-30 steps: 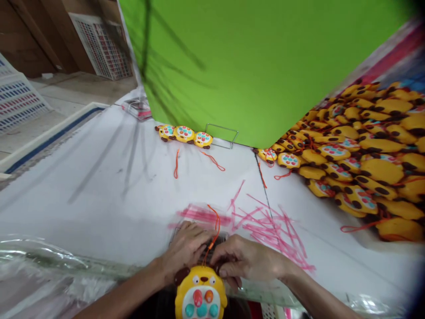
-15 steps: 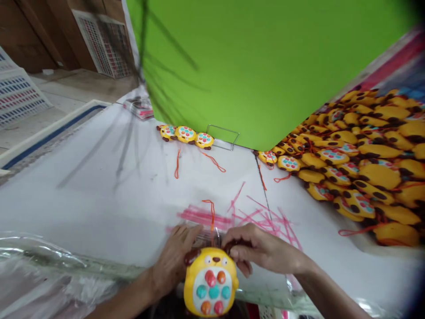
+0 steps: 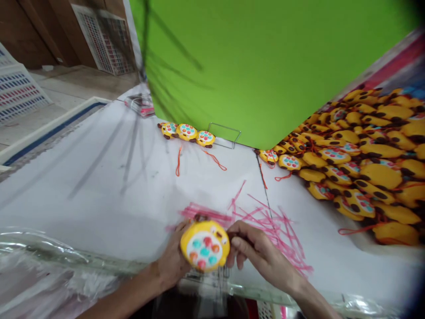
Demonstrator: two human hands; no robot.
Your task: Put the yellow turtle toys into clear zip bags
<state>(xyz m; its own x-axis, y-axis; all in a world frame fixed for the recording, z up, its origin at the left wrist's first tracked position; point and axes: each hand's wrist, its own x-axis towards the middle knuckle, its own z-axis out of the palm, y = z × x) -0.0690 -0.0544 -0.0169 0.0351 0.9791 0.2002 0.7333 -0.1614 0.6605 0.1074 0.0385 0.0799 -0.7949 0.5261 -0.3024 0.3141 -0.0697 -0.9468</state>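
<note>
A yellow dog-shaped pop-bubble toy [image 3: 205, 248], with a white belly of coloured bubbles, is held tilted above the table's near edge. My right hand [image 3: 260, 250] pinches its dark brown ear between thumb and fingers. My left hand [image 3: 172, 263] is at the toy's left side, its fingers mostly hidden behind the toy, so its grip does not show. Below the toy, a clear, shiny item [image 3: 212, 279] shows between my hands; its kind I cannot make out. Pink strips [image 3: 265, 217] lie just beyond, some bundled and others scattered.
A large pile of similar toys [image 3: 378, 155] fills the right side. Three toys [image 3: 187, 132] line the foot of a green panel [image 3: 226, 66], beside a wire stand [image 3: 224, 135]. Clear plastic film [image 3: 43, 248] covers the near edge. Plastic baskets [image 3: 21, 93] stand at left.
The toy has risen away from me, shifted slightly left and turned so its head points up-right. My right hand still grips the ear. The toy now covers my left fingers.
</note>
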